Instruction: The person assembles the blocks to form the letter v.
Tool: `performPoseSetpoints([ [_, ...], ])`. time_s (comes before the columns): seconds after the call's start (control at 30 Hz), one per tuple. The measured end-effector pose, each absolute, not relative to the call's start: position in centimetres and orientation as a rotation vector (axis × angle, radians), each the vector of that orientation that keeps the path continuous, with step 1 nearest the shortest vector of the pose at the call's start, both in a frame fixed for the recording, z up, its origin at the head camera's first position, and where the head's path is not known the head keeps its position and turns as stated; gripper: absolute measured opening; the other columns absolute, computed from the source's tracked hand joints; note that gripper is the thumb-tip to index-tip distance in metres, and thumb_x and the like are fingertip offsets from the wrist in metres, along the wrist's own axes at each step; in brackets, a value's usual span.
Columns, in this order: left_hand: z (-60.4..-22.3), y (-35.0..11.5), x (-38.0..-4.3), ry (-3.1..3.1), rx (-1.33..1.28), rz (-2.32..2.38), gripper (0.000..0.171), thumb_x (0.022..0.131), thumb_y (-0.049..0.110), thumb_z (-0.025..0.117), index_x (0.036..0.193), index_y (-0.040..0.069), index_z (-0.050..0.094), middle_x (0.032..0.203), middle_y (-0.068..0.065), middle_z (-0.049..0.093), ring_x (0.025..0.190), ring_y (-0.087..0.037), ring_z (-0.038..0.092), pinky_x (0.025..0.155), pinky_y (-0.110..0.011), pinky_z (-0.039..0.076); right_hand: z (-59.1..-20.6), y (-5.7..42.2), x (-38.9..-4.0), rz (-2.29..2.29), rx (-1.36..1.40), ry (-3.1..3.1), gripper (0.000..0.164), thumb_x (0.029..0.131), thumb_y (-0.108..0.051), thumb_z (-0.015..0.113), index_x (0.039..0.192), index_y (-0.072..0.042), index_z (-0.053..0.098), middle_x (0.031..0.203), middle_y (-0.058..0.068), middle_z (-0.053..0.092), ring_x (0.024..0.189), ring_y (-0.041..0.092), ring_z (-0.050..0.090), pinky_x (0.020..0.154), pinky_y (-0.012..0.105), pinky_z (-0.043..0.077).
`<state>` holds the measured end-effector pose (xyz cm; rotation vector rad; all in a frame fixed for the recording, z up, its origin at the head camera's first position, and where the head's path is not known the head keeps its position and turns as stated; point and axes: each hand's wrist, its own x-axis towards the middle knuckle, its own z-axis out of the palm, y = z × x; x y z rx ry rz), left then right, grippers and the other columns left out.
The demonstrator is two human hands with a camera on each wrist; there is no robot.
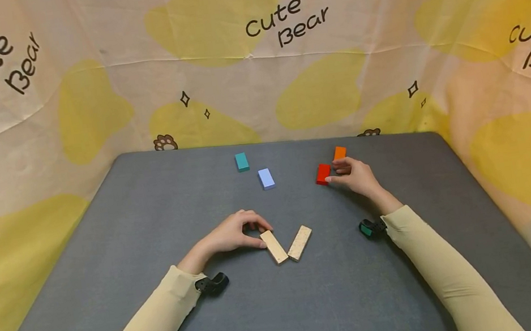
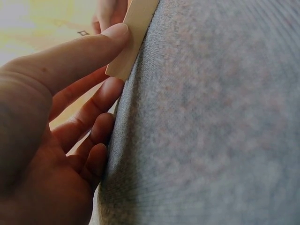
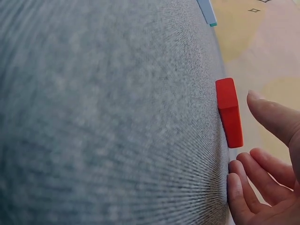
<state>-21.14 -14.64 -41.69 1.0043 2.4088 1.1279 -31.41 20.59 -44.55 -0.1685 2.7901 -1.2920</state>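
My left hand is at the upper end of a plain wooden block, pinching it between thumb and fingers. In the left wrist view the thumb lies against the wooden block, with the other fingers bent beneath. A second wooden block leans away from the first, so the two form a V on the table. My right hand hovers over the right side of a red block. Thumb and fingers are spread apart near the red block, without gripping it. Behind those fingers an orange block is partly hidden.
A teal block and a light blue block lie towards the back of the grey table. A patterned yellow cloth hangs around the table's back and sides. Each wrist carries a small black camera mount.
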Motion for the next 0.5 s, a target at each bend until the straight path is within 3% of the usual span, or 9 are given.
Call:
performPoseSetpoints([
  [0.5, -41.62, -14.70, -21.01, 2.408, 1.015, 1.139, 0.034, 0.079, 0.014, 0.077, 0.111, 0.005, 0.069, 0.102, -0.013, 0.064, 0.098, -0.032, 0.052, 0.083, -0.041, 0.040, -45.31, 20.41, -32.03, -1.300, -0.168, 2.753, 0.064, 0.081, -0.035, 0.075, 0.135, -0.010, 0.051, 0.136, 0.014, 0.053, 0.121, 0.030, 0.052, 0.099, 0.045, 0.043],
])
